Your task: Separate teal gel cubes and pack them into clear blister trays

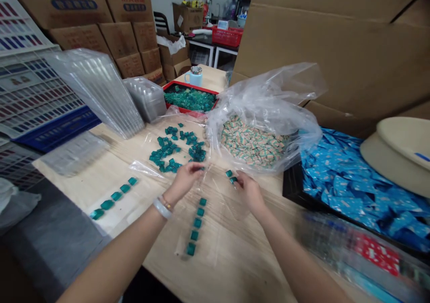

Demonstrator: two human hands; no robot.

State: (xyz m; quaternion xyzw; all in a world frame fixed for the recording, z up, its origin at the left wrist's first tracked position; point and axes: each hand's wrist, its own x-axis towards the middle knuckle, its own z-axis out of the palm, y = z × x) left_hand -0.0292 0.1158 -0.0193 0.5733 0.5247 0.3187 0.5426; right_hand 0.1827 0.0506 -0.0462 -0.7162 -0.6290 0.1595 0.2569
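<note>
My left grip (184, 182) pinches the clear plastic film (218, 209), my right grip (247, 190) narrows at two teal cubes (231, 176), held or not I cannot tell, and the row of teal cubes (196, 224) runs lengthwise toward me on the desk (242, 249), nearer my left.

A pale wooden table (245, 253) carries everything here. At twelve o'clock stand a red tray (184, 88) heaped with teal pieces and a pale blue mug (195, 76). Stacked clear trays (97, 92) lean at ten o'clock. Loose teal pieces (171, 148) lie scattered at eleven, a row (114, 197) of them sits on clear film at nine, and a short line (195, 224) runs at six. A plastic bag (265, 132) of wrapped pieces sits at one, and a black tray (292, 186) of blue packets at three.
</note>
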